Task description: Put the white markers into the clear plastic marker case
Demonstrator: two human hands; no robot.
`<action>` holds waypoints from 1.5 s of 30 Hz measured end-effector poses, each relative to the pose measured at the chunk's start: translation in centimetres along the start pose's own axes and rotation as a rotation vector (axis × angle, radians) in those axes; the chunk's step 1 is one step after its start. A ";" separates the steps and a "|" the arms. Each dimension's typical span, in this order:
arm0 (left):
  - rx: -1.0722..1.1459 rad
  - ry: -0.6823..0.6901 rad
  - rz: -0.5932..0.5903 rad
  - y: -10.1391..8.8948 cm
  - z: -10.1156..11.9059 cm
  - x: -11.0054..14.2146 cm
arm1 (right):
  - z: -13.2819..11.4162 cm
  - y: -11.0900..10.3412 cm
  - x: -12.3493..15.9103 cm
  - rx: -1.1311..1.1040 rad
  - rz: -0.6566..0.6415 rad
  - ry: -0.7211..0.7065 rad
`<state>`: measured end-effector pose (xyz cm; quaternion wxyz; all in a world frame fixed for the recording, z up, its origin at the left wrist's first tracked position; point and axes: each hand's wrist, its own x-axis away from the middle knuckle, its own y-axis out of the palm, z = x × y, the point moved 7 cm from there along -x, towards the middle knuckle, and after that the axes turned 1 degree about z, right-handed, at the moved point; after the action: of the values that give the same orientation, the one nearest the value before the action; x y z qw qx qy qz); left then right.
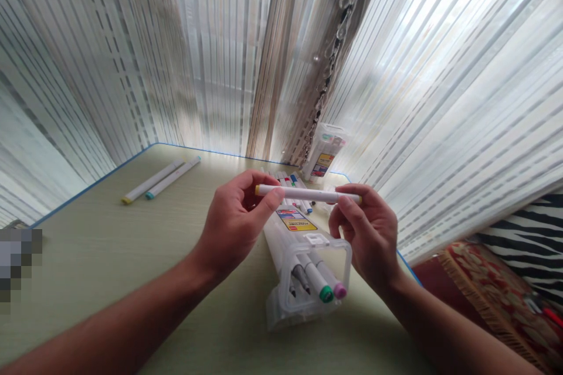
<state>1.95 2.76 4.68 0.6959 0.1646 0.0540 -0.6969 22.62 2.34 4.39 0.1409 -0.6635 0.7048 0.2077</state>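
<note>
A white marker with yellow ends [308,194] is held level between both hands. My left hand [240,214] pinches its left end between thumb and fingers. At the other end, my right hand [369,225] grips the capped part. Below the marker lies a clear plastic marker case [275,234] with a yellow label, its open end facing me. Inside it are a green-ended marker [317,282], a pink-ended marker [339,289] and some dark pointed tips. Behind the hands, several loose markers [301,187] lie on the table, partly hidden.
On the left of the pale green table [109,258] lie a yellow-ended marker [152,183] and a teal-ended marker [173,177]. A second clear case [324,155] stands upright at the back, near striped curtains [211,58]. Patterned fabric [484,281] is beyond the right edge.
</note>
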 end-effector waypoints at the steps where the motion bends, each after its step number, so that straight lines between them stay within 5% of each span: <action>1: 0.001 0.005 -0.009 0.0 0.0 0.0 | 0.0 0.0 0.0 0.014 -0.002 -0.003; 45: 0.076 -0.018 0.012 -0.1 -0.3 -0.1 | 0.5 -0.3 -0.6 -0.085 0.057 0.074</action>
<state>1.92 2.97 4.38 0.6939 0.1848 0.0204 -0.6957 22.88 3.08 4.16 0.0804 -0.6558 0.7186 0.2170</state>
